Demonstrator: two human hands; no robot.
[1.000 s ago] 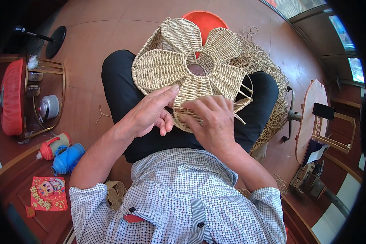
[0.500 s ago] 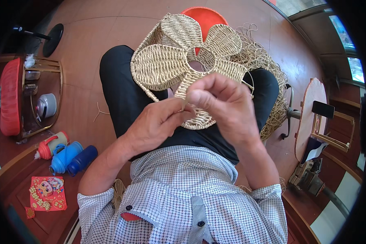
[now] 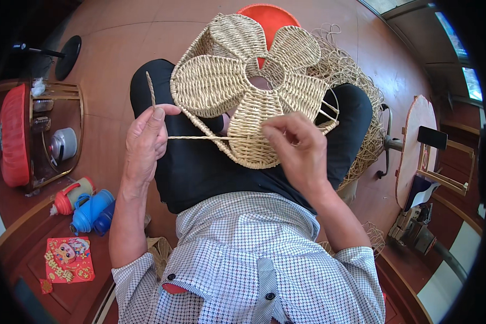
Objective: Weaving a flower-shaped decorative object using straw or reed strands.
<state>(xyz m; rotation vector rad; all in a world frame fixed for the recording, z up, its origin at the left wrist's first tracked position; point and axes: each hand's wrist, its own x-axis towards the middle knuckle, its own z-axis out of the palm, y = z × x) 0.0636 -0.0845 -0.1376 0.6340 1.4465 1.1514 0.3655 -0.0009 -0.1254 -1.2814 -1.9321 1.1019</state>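
A woven straw piece [image 3: 256,121], shaped like a flower with several petals around a round central hole, rests across my lap inside a wrapped rim. My left hand [image 3: 146,139] is closed around a twisted straw cord [image 3: 197,137]. The cord runs taut from the lower petal to my fist, and its free end stands up above my thumb. Over the right side of that same petal is my right hand [image 3: 299,147], fingers bent and thumb near the forefinger. Whatever lies between those fingertips is hidden. On the right, the rim has bare strands crossing a gap.
A big heap of loose straw cord [image 3: 364,132] lies beside my right knee. Beyond the weaving sits an orange-red basin [image 3: 272,21]. Flasks, including a blue one [image 3: 92,209], and a red printed packet [image 3: 70,259] are at lower left. A phone [image 3: 432,137] is at right.
My hands were together over the lower petal. My left hand has moved out left, drawing the cord straight; my right hand has come slightly lower and stayed by the petal.
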